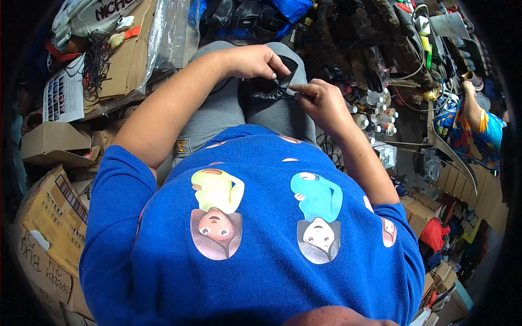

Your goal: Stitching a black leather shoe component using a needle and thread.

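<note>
A black, leather-like piece [265,93] with a gathered, puckered edge lies across my grey-trousered lap. My left hand [259,63] comes over it from the left, with the thumb and bent fingers on its upper part. Close by on the right, my right hand [322,103] has its fingers curled and the index reaching toward the gathered edge. A small pale sliver shows beside the right fingertips; what it is, I cannot make out. The fingertips of both hands are only a short distance apart.
Cardboard boxes [54,144] and flattened cardboard [122,68] are piled on the left. Several small white-capped bottles [375,117] stand to the right of my knees. Black shoes [244,19] lie ahead on blue plastic. Another person's arm [472,106] shows at far right.
</note>
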